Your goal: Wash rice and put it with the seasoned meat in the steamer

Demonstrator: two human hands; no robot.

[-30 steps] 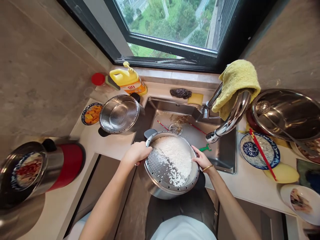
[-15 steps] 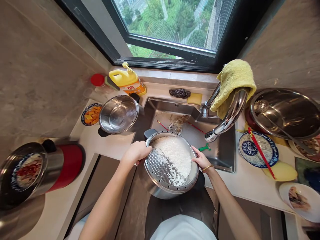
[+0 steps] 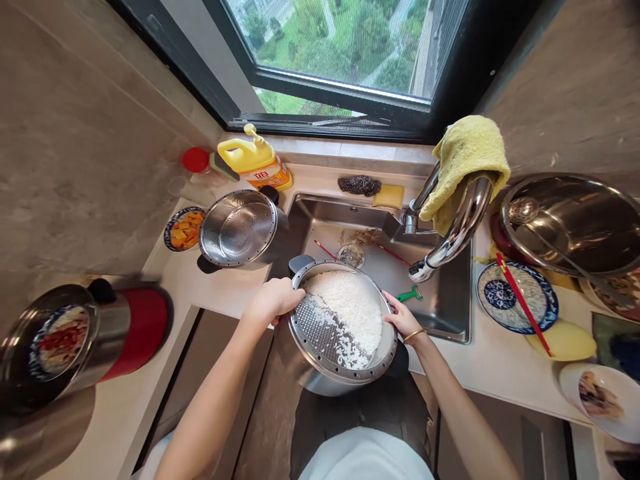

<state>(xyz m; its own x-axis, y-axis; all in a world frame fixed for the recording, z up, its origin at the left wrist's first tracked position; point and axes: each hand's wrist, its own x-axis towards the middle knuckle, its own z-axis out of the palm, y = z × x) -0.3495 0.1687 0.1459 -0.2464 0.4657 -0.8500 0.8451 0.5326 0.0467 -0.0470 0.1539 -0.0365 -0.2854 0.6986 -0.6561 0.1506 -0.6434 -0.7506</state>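
A metal steamer pot [image 3: 320, 381] with a perforated inner basket hangs between my hands at the near edge of the sink. White rice [image 3: 345, 303] covers much of the basket's floor, heaped to the far and right side; bare holes show at the lower left. My left hand [image 3: 275, 300] grips the left rim, thumb on top. On the right rim my right hand [image 3: 400, 317] is closed, thumb up and fingers partly hidden behind the pot wall. The pot is tilted slightly, and its dark side handles are free of my hands.
The steel sink [image 3: 455, 293] holds red chopsticks and a green peeler [image 3: 410, 293]. A second perforated pot [image 3: 240, 227] stands left of it. A faucet [image 3: 465, 227] draped with a yellow towel [image 3: 467, 160] overhangs the right side. Plates and a large pot [image 3: 570, 220] crowd the right counter.
Almost nothing differs. Both hands keep their hold on the pot, and the rice lies the same way; the view has shifted very slightly.
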